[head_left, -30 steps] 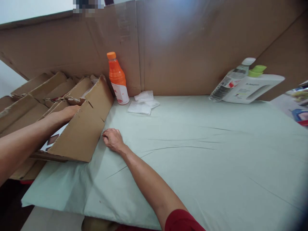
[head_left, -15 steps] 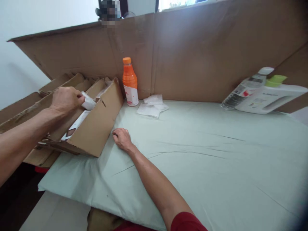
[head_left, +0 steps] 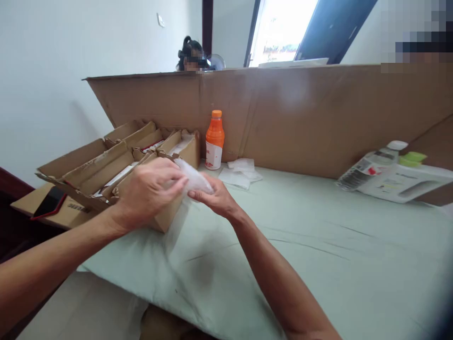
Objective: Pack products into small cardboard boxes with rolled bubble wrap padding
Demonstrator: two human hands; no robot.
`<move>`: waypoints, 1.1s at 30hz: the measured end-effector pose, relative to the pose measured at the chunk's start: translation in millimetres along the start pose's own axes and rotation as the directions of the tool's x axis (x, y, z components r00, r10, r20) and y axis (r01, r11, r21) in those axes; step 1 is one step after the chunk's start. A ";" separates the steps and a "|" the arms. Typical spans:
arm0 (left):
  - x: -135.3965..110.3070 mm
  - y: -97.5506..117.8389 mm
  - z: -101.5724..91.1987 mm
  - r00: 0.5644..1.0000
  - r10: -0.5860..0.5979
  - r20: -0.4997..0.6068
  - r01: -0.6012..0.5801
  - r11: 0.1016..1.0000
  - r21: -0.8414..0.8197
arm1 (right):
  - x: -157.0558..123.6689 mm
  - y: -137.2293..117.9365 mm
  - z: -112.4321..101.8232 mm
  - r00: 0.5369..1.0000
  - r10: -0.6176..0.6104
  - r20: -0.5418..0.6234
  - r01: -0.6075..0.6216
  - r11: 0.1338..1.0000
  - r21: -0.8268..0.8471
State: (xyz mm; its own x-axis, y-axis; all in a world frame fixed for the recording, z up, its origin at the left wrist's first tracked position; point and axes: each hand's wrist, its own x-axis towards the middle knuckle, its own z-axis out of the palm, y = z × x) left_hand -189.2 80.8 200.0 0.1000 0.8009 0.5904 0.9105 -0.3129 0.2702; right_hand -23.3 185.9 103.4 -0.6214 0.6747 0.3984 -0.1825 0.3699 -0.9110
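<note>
Between my two hands, in front of the divided cardboard box (head_left: 179,208), is a thin white translucent pouch (head_left: 194,178), like soft packing foam. My right hand (head_left: 218,198) grips its right end, with the thumb on the near side. My left hand (head_left: 150,189) pinches at its left edge; the fingers are a little blurred. A sheer part of it seems to hang below the hands. Flat white pouches (head_left: 237,177) of similar look lie on the pale green cloth (head_left: 300,283), beyond my right hand.
An orange bottle (head_left: 214,141) stands by the tall cardboard wall (head_left: 300,118). At the right, a clear bottle (head_left: 371,165) leans against a white jug (head_left: 406,182) with a green cap. A black and red flat item (head_left: 49,203) lies at the left. A person's head (head_left: 191,54) shows beyond the wall.
My left hand has brought the white pouch out of the box, to the right. My right hand has risen from the cloth and taken hold of it. The view has tilted up and turned left.
</note>
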 end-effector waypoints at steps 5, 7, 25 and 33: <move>9.8 -39.3 -13.5 0.996 -0.080 -0.028 0.075 0.985 -0.154 | -1.5 18.4 -41.1 0.974 0.186 -0.130 -0.201 0.973 -0.112; 11.6 -67.2 -31.1 0.970 -0.231 -0.073 0.219 0.966 -0.135 | 7.7 31.5 -76.3 0.945 0.202 -0.259 -0.264 0.936 -0.234; 19.7 -227.2 3.8 0.703 -0.458 0.545 0.230 0.871 0.435 | 271.9 43.4 -11.5 0.953 0.294 0.072 0.037 0.123 -0.992; 15.3 -232.6 8.8 0.705 -0.473 0.528 0.237 0.859 0.454 | 287.8 62.6 -10.8 0.908 0.405 0.109 0.041 0.174 -0.984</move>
State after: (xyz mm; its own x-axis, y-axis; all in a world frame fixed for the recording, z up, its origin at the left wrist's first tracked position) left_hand -395.9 170.3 139.5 -0.1486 0.9824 -0.1132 0.9879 0.1525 0.0264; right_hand -205.3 410.2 162.1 -0.7209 0.6927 -0.0194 0.6929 0.7201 -0.0369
